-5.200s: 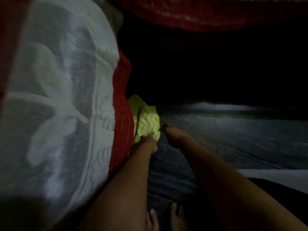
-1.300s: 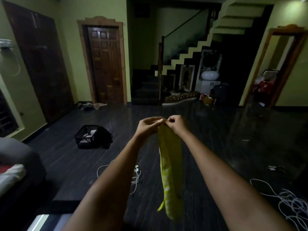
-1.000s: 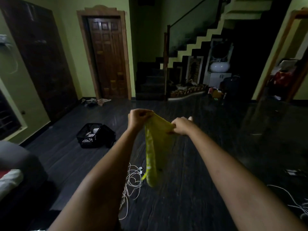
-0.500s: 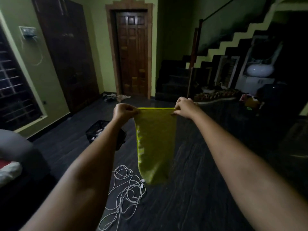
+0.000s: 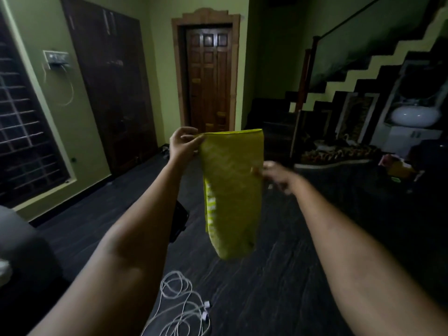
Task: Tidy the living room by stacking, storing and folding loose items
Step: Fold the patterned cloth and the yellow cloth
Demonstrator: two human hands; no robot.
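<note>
Wooden door [image 5: 210, 83], staircase [image 5: 358, 69], barred window [image 5: 21, 132], white washbasin [image 5: 415, 115]

**A:** From my feed the floor [image 5: 278, 294] is dark, streaky wood-look planks — pretty dim.

**B:** Anything on it?

**A:** A loose tangle of white cables [image 5: 180, 309] near the bottom, a black basket [image 5: 179, 220] mostly hidden behind the forearm, and some stuff by the door [image 5: 165, 151] — too dark to tell.
</note>
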